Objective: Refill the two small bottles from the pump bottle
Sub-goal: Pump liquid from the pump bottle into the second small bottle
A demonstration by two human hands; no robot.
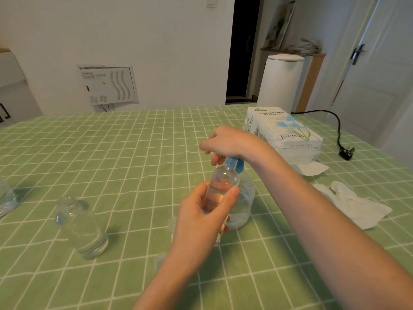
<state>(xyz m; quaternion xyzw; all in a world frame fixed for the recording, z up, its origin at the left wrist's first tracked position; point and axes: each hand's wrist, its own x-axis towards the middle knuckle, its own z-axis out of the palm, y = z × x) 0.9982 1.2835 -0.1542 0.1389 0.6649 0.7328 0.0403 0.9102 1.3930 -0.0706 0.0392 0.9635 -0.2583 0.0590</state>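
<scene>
My left hand [202, 217] grips a small clear bottle [221, 184], held tilted with its mouth up against the blue nozzle of the pump bottle [242, 204]. The pump bottle is clear with a blue pump head [234, 163] and stands on the green checked tablecloth just behind the small bottle. My right hand [225, 142] rests on top of the blue pump head, fingers curled over it. A second clear bottle [81, 227] stands alone on the cloth to the left, with no cap on. Part of a small clear cap shows under my left wrist.
A pack of tissue paper [283, 130] lies at the back right, with loose white tissues [355, 203] on the cloth to the right. A black power cord and plug [346, 152] trail at the far right. Another clear container [6, 198] sits at the left edge.
</scene>
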